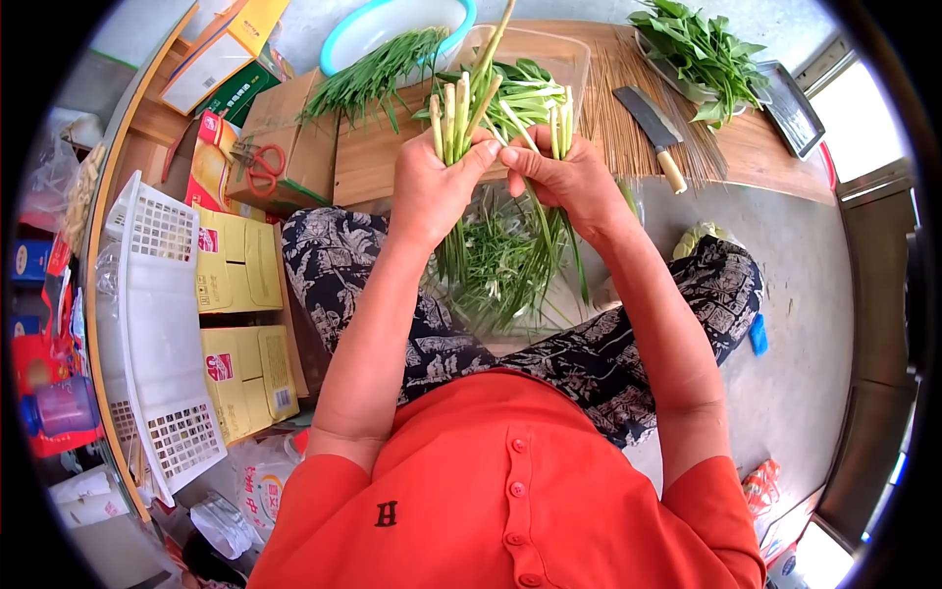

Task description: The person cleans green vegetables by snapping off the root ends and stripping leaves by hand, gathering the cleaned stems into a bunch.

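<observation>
My left hand (442,182) is closed around a bunch of green stalks (450,120) whose pale cut ends point up. Narrow green leaves hang beneath that hand. My right hand (569,182) grips a smaller bunch of similar stalks (560,128), ends also upward. The thumbs and fingertips of both hands meet at a thin green stem between the bunches. Below the hands, loose narrow green leaves (505,260) lie in a heap between my knees. Just beyond the hands, more leafy greens (530,88) rest in a clear plastic tray (579,54).
A cleaver (648,118) lies on thin brown sticks (613,74) on the wooden table (368,162). Long thin greens (388,69) hang from a blue-rimmed basin (339,44). Red-handled scissors (263,172) sit on a cardboard box at left. A bowl of leafy greens (697,49) stands at right.
</observation>
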`<action>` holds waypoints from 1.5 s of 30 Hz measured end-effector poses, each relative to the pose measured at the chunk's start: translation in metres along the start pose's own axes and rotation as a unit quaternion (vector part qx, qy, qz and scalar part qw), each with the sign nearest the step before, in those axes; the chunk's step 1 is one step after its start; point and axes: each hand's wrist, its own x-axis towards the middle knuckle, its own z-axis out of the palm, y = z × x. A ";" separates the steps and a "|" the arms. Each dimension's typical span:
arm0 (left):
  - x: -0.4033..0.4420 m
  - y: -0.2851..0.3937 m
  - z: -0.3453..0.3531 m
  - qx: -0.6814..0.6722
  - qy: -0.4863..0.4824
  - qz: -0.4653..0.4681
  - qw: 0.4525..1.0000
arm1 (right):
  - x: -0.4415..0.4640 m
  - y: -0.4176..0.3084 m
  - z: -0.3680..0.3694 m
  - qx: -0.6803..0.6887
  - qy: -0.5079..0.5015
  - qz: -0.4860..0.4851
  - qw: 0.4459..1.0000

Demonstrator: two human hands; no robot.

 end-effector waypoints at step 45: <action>-0.007 -0.020 -0.003 -0.238 -0.066 -0.169 0.954 | 0.011 -0.006 -0.017 0.017 0.042 -0.070 0.996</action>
